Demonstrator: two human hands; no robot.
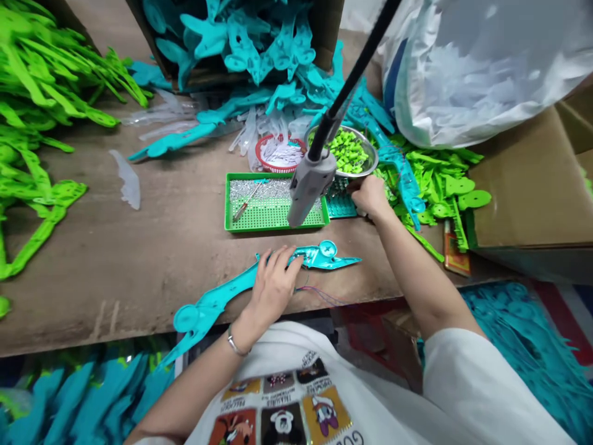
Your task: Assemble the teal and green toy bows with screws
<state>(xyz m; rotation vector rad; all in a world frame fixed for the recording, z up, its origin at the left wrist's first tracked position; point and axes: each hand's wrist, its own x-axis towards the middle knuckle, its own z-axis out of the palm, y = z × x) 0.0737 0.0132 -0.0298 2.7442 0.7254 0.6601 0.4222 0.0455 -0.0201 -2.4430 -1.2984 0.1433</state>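
My left hand (273, 284) lies over a long turquoise plastic shell (222, 290), its fingers bent across the middle and the thumb at the right side. Thin wires (319, 293) trail from the shell towards the table's front edge. With fingers curled downward, my right hand (369, 196) is at a teal perforated tray (341, 207), just below a metal bowl (373, 162) of small green parts. Whatever its fingertips hold is hidden. Between the hands and the bowl hangs a grey tool head (309, 185) on a black rod.
A green tray (278, 229) holds small metal pieces and a screwdriver (245, 204). Behind it is a red basket (262, 164) with white parts. Green parts (41, 68) heap at left; turquoise parts (259, 43) fill a box behind. A white sack (403, 117) and cardboard box (523, 191) stand right.
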